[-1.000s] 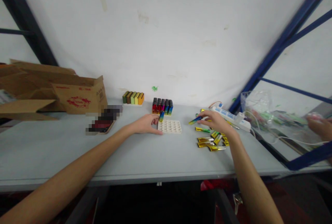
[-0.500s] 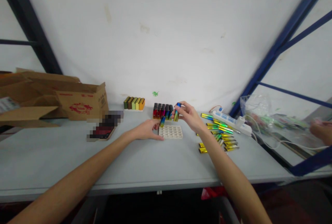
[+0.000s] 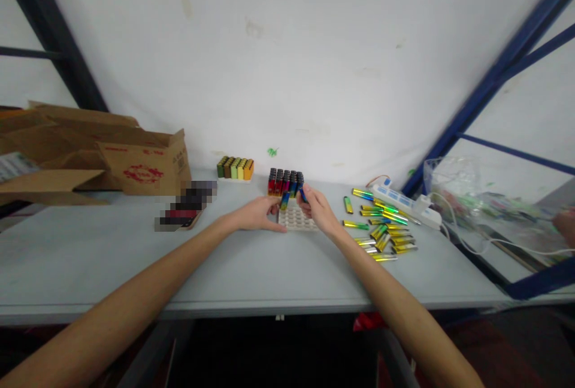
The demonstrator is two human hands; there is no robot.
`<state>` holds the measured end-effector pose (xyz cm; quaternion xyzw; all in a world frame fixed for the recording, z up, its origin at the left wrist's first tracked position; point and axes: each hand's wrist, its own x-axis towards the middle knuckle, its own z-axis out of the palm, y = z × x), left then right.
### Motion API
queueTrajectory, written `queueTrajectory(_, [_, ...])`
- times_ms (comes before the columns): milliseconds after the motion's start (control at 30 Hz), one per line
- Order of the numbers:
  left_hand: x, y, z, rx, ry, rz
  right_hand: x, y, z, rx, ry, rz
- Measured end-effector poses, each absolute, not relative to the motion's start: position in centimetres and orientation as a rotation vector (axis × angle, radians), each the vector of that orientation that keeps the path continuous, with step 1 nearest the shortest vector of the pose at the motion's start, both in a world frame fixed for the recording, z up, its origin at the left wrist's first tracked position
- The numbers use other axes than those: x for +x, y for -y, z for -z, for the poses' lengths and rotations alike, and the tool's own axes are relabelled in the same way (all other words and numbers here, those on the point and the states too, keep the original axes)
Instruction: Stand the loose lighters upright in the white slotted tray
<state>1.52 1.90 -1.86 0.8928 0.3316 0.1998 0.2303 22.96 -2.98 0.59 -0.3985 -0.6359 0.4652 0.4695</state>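
Observation:
A white tray (image 3: pixel 294 221) with rows of round holes lies on the table between my hands. My left hand (image 3: pixel 257 214) rests at its left edge, thumb stretched along the front corner and fingers apart. Close to those fingers, a shiny blue-and-gold lighter-shaped tube (image 3: pixel 284 200) stands upright at the tray's back left. My right hand (image 3: pixel 317 208) is closed on another such tube (image 3: pixel 302 194), blue at the top, over the tray's back right part; its lower end is hidden. Just behind stands a block of red, magenta and blue dark-topped tubes (image 3: pixel 283 182).
Loose shiny gold, green and blue tubes (image 3: pixel 380 231) lie scattered on the right, beside a white power strip (image 3: pixel 404 205). Further left are a tray of olive-to-orange tubes (image 3: pixel 235 169), a pixelated phone (image 3: pixel 186 208) and a cardboard box (image 3: pixel 144 163). Another person's hand (image 3: pixel 565 226) shows at the far right.
My right hand has lowered its tube towards the tray's back right. My left hand stays at the tray's left edge. The view has shifted slightly.

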Motion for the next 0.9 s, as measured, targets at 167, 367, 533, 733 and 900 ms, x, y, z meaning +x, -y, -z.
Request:
queueTrajectory(167, [1.5, -1.9, 1.7, 2.476, -0.942, -0.54, 22.3, 3.1, 0.0, -1.03, 1.444, -1.179])
queueTrajectory(367, [1.6, -1.8, 1.6, 2.478, -0.94, -0.56, 22.1, 3.1, 0.6, -1.012, 1.438, -1.11])
queueTrajectory(533, [1.6, -1.9, 1.7, 2.479, -0.941, -0.536, 22.2, 2.9, 0.8, -1.053, 1.464, -1.141])
queueTrajectory(733, [1.7, -1.8, 1.6, 2.451, -0.922, -0.544, 22.1, 2.9, 0.9, -1.05, 1.421, -1.11])
queueTrajectory(900, [1.7, -1.9, 1.7, 2.462, -0.891, -0.554, 22.5, 2.1, 1.6, -0.978, 1.568, -0.919])
